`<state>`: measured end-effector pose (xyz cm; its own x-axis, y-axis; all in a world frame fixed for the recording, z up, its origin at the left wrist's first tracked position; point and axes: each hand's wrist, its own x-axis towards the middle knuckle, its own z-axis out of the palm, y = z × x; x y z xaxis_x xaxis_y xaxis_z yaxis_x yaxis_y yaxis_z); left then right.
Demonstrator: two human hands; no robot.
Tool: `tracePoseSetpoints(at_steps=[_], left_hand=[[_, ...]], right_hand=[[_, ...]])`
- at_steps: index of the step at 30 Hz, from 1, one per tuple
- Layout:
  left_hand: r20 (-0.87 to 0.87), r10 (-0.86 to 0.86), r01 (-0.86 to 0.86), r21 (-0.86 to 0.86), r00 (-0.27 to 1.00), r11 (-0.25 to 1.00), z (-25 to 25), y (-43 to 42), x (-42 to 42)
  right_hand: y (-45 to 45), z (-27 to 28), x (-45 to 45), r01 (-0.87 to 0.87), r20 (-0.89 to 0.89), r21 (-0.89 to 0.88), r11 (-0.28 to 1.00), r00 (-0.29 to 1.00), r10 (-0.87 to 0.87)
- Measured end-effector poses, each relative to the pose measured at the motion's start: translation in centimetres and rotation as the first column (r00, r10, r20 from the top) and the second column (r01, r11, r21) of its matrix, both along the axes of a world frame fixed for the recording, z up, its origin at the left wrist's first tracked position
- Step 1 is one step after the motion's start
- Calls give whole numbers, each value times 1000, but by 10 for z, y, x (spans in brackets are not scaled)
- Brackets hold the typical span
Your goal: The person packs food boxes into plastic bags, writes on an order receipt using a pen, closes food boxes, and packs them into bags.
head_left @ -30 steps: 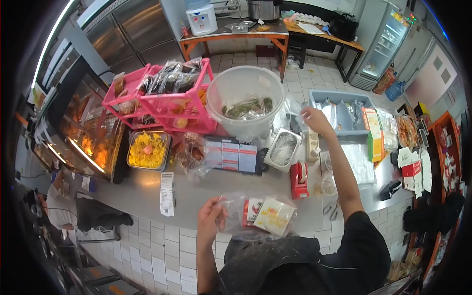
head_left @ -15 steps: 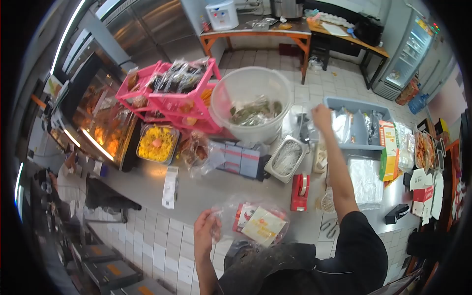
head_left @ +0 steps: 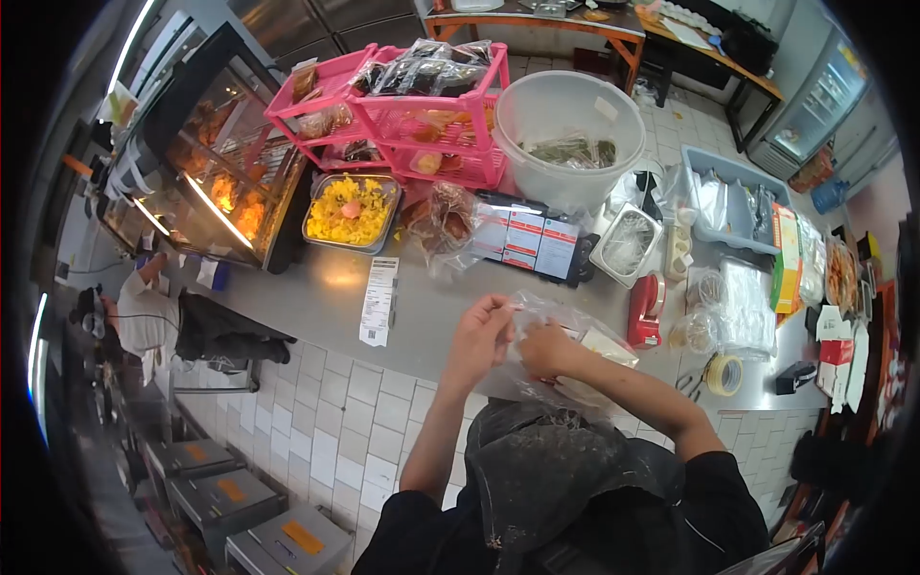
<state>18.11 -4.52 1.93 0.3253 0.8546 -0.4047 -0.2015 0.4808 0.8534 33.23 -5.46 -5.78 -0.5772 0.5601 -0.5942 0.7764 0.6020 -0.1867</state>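
Observation:
My left hand (head_left: 477, 335) pinches the edge of a clear plastic bag (head_left: 533, 305) at its mouth, near the counter's front edge. At the bag's opening, my right hand (head_left: 548, 349) is closed with its fingers curled down. Whatever it holds is hidden by the hand and the film. Inside the bag lies a cream-coloured flat packet (head_left: 606, 347), partly covered by my right wrist. A red tape dispenser (head_left: 648, 309) stands just to the right of the bag. A long printed receipt (head_left: 379, 299) lies on the counter to the left.
Behind the bag are a tablet (head_left: 525, 240), a metal tray of yellow food (head_left: 351, 213), pink racks (head_left: 431, 113) and a large translucent tub (head_left: 571, 105). Rightward stand a small steel container (head_left: 627, 245), a blue-grey bin (head_left: 736, 230), scissors and a tape roll (head_left: 724, 375). Another person's arm (head_left: 149, 272) shows far left.
My right hand has come back from beside the blue-grey bin to the bag's mouth. My left hand keeps hold of the bag's edge. The view has shifted with my head.

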Motion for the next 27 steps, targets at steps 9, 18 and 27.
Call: tracePoseSetpoints(at_steps=[9,18,27], left_hand=[[286,-245,244,38,927,969,-35,14,-23],[82,-569,471,472,818,745,-65,-83,123],[-608,-542,804,532,581,266,6,-102,63]], right_hand=[[-89,130,128,203,-215,194,960,963,-161],[-112,141,87,713,-794,111,692,482,-370],[-128,1,67,874,-827,-280,398,-9,-562]])
